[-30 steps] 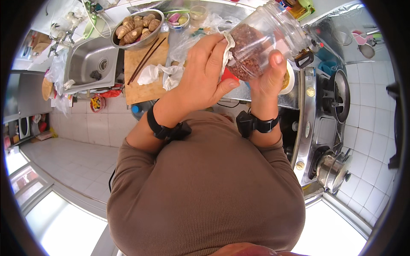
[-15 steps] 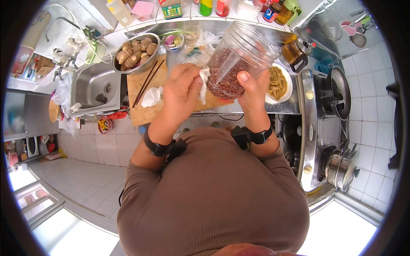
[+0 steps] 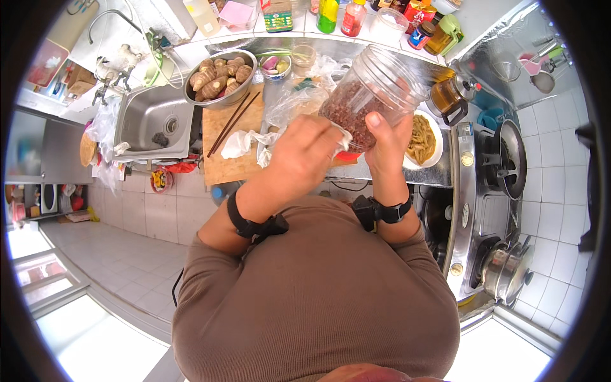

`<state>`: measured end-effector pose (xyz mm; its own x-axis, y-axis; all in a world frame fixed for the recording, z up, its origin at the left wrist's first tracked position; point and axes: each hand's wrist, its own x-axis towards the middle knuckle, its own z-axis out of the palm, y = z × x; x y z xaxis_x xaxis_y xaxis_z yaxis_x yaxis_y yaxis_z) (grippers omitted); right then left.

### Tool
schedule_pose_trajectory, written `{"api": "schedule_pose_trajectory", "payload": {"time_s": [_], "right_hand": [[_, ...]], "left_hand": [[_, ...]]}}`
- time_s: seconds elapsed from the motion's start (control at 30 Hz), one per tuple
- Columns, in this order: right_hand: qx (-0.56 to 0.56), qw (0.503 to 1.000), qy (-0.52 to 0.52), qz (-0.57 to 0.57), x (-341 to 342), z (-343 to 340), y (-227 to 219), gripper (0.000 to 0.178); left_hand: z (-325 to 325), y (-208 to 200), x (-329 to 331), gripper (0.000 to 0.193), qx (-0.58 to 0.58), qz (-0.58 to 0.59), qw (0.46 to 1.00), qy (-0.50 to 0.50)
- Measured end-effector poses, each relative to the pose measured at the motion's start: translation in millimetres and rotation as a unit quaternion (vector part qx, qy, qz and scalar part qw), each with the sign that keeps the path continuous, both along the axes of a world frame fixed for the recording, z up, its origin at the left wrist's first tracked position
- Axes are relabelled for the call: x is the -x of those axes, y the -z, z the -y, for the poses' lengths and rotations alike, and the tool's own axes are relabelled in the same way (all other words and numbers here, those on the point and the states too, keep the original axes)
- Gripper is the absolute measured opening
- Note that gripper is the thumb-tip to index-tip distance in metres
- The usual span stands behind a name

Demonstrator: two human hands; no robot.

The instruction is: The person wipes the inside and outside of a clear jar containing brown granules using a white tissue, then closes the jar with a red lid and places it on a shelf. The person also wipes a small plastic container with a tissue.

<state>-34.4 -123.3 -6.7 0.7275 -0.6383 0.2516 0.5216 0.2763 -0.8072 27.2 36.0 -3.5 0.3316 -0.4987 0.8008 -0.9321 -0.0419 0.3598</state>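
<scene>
My right hand (image 3: pixel 389 143) is wrapped round a clear plastic jar (image 3: pixel 375 79), which it holds tilted with the open-looking mouth up and to the right. Reddish-brown grains (image 3: pixel 349 108) fill the lower part of the jar. Against the jar's lower left side, my left hand (image 3: pixel 305 153) pinches a crumpled white tissue (image 3: pixel 345 137), mostly hidden by the fingers. More crumpled tissue (image 3: pixel 237 144) lies on the wooden cutting board (image 3: pixel 219 169) beside a pair of brown chopsticks (image 3: pixel 235 124).
A steel bowl of taros (image 3: pixel 191 92) stands behind the board, left of a small bowl of shallots (image 3: pixel 275 67). A plate of cooked food (image 3: pixel 436 149) sits right of the jar, near a glass pitcher (image 3: pixel 449 95). The sink (image 3: pixel 127 130) is at left, the gas stove (image 3: pixel 464 191) at right.
My left hand has moved right and under the jar's lower side, pressing the tissue there. The view has shifted slightly, so things sit a little lower and further right.
</scene>
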Motion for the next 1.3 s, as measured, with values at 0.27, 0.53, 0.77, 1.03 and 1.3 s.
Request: {"api": "schedule_pose_trajectory", "payload": {"time_s": [0.27,0.53,0.77,1.03,1.3], "right_hand": [[0.020,0.999,0.035,0.010,0,-1,2,0.096],[0.025,1.000,0.001,0.011,-5,0,3,0.097],[0.045,0.992,-0.119,0.024,7,0,1,0.114],[0.134,0.988,-0.078,0.017,8,4,2,0.120],[0.214,0.975,0.038,0.042,5,2,-7,0.121]], "left_hand": [[4,0,-6,0.027,0.027,-0.013,0.998,-0.059],[3,11,-5,0.019,0.047,-0.101,0.994,-0.006],[-4,28,-39,0.006,0.067,-0.493,0.860,0.110],[6,25,-29,0.016,0.145,-0.693,0.679,0.195],[7,11,18,0.054,0.133,-0.691,0.678,0.211]]}}
